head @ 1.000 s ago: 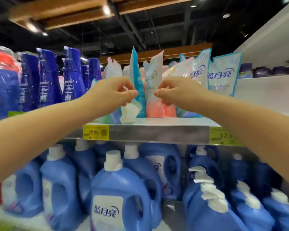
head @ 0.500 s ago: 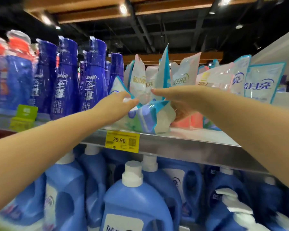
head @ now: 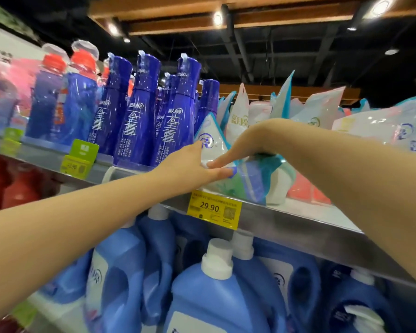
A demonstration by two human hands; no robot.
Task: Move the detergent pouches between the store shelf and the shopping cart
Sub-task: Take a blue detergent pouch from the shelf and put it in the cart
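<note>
White-and-teal plastic first: a detergent pouch (head: 255, 186) lies tipped over on the metal shelf (head: 298, 227), just above and right of the yellow price tag (head: 214, 211). Its lower edge sits right at the shelf lip.

Both hands are on it. The left hand (head: 190, 168) comes in just above-left of the tag, fingers straight and a little spread, their tips touching the pouch's near end. One finger reaches up against a standing pouch (head: 208, 138) behind it.

The right hand (head: 245, 145) arches over from above-right of the tag, wrist bent, with its visible fingers laid long and flat along the top of the lying pouch. Its thumb is hidden under the hand, so how it sits cannot be made out.

More pouches (head: 322, 111) stand in a row above and right of the tag, and the farthest ones are smeared and cut by the frame edge. Up and left of the tag stand tall dark blue bottles (head: 139, 111), and beyond them red-capped bottles (head: 82, 92) blur badly. Below the tag sit blue jugs (head: 216, 296) with white caps, the lowest ones cropped. On the tag only "29.90" reads; the rest is too small.
</note>
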